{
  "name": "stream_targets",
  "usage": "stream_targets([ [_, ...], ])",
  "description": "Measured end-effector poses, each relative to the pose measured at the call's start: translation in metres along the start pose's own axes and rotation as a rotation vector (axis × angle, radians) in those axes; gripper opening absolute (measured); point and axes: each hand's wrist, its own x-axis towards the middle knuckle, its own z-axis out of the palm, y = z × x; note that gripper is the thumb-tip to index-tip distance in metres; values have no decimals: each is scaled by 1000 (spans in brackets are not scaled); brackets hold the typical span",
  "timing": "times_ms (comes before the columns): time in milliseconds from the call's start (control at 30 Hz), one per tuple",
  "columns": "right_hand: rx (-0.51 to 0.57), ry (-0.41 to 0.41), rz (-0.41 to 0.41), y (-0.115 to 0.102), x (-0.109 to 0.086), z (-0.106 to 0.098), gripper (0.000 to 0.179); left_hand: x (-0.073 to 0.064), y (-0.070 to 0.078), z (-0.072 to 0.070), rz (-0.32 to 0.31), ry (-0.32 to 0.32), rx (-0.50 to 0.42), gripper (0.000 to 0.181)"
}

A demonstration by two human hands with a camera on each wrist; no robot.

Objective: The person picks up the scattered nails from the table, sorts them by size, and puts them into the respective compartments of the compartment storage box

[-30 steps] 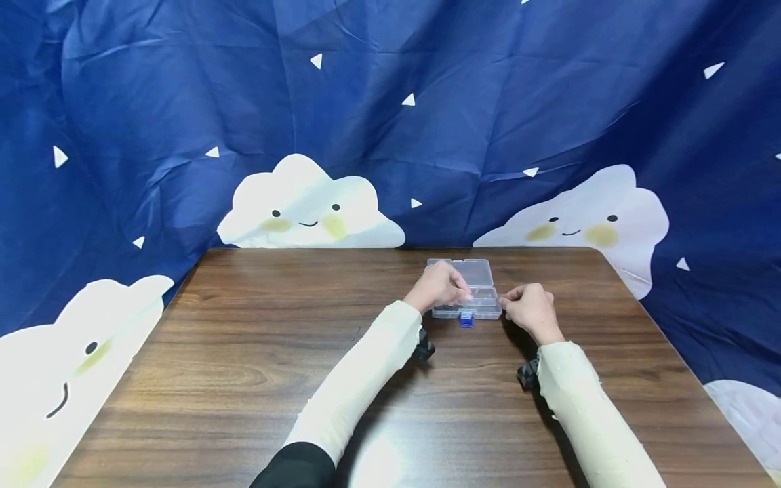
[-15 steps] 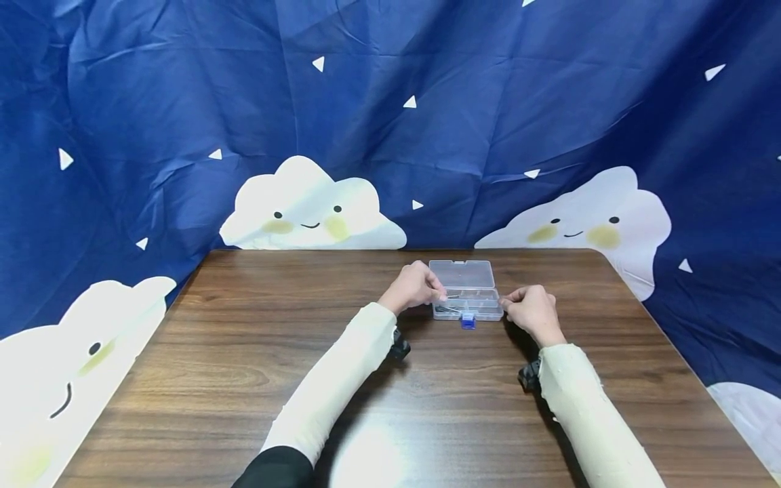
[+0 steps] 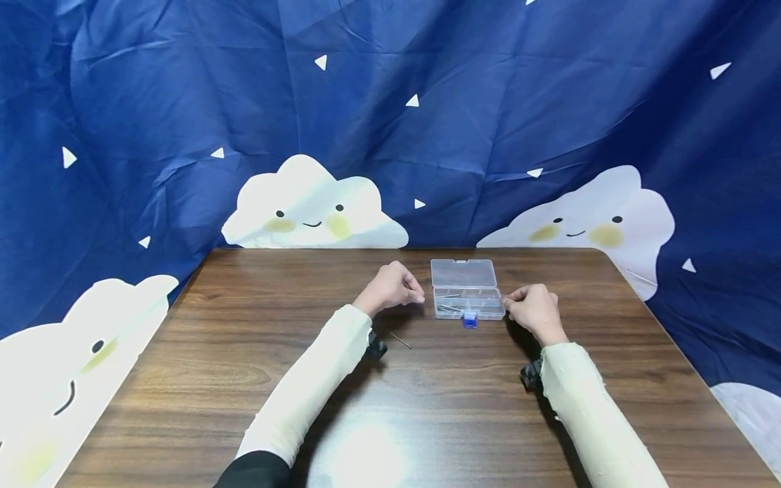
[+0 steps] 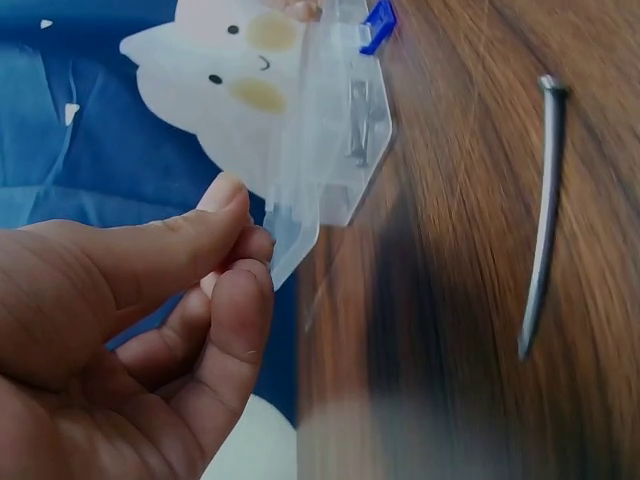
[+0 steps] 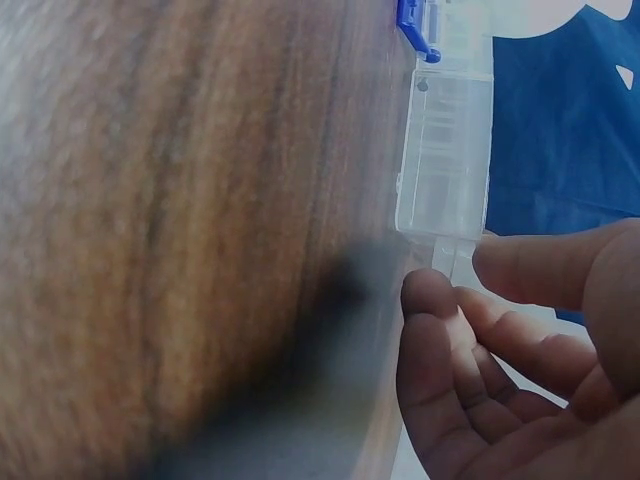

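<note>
A clear plastic compartment box (image 3: 470, 303) with a blue latch (image 3: 470, 321) stands with its lid (image 3: 464, 274) raised. Several thin metal nails (image 3: 449, 308) lie in its compartments. My left hand (image 3: 393, 286) hovers just left of the box, thumb and fingers loosely curled, nothing visible between them. On the table below it lies a single nail (image 3: 401, 340), its head and point plain in the left wrist view (image 4: 545, 215). At the box's right end, my right hand (image 3: 533, 310) pinches the edge between thumb and fingertips (image 5: 430, 292).
The brown wooden table (image 3: 274, 352) ends at its back edge just behind the box. A blue curtain (image 3: 390, 122) with white smiling clouds hangs behind it. Dark wrist cameras (image 3: 531, 375) sit below both wrists.
My left hand has moved left, off the box, letting go of a nail that now lies in the back compartment. The nail on the table has come into sight. My right hand stays put.
</note>
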Motion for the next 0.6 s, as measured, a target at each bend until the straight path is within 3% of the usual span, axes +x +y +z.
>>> stream_targets([
  [600, -4, -10, 17, -2, 1, 0, 23, -33, -43, -27, 1, 1, 116, 9],
])
